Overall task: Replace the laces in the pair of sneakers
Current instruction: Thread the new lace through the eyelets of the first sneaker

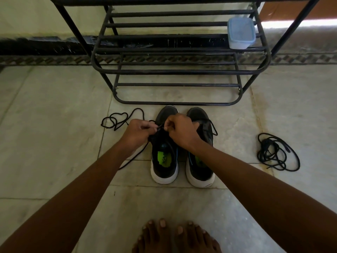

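Head view: looked down on a pair of sneakers, side by side on the stone floor (54, 125), toes toward a black metal rack (178, 72), heels toward the bare feet (175, 238). Placed so probably to keep both openings facing the person and within easy reach of both arms.

Left hand (138, 131) and right hand (179, 130) met over the tongue area of the left sneaker (164, 161). Fingers of both curled in, each pinching a black lace (160, 127) between thumb and fingertips, the lace drawn short and tight between them. Held close like this most likely to guide the lace at an eyelet; whether going in or coming out, cannot tell, since the eyelet itself was hidden under the hands. From the left hand, one part of this lace ran back along the floor toward the left arm, another part lay in loose loops (116, 121) to the left of the shoe.

Right sneaker (200, 161) untouched, with a lace seen near its tongue, one loop hanging over the outer side. Both shoes dark on top, white thick soles, bright green insole patches inside.

Well apart on the right, a second black lace in a tangled pile (277, 154), kept out of the working space. On the rack, a pale blue lidded box (240, 32).
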`<state>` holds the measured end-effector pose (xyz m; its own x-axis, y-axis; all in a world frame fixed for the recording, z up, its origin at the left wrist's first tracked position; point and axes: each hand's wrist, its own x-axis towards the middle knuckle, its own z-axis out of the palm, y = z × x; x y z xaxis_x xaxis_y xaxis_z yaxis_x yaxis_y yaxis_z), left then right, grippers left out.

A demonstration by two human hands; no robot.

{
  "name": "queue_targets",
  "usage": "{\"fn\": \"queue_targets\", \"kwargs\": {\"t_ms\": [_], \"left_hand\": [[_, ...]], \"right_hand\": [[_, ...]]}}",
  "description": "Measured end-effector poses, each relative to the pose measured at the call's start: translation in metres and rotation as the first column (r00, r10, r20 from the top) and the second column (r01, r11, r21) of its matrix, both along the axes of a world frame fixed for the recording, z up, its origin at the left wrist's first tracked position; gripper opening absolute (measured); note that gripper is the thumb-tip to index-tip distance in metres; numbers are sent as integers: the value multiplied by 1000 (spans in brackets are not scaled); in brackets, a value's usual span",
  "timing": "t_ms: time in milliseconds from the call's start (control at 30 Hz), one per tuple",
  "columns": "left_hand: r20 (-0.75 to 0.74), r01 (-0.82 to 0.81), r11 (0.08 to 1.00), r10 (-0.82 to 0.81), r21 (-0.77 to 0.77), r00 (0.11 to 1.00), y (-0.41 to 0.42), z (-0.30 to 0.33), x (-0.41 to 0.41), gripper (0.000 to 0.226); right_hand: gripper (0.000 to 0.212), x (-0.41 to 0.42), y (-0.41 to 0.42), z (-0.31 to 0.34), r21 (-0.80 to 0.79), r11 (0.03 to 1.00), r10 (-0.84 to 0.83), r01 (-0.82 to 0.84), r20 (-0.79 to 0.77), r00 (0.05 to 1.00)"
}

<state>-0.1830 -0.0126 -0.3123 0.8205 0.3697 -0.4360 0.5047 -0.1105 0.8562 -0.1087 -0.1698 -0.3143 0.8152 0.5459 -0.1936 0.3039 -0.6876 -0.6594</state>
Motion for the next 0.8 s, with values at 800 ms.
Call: {"fn": "queue_targets", "kwargs": {"t_ms": [800], "left_hand": [[-16, 10, 996, -12, -84, 1000, 1, -3, -2, 22]], "right_hand": [[10, -3, 20, 6, -150, 987, 76, -57, 126, 989]]}}
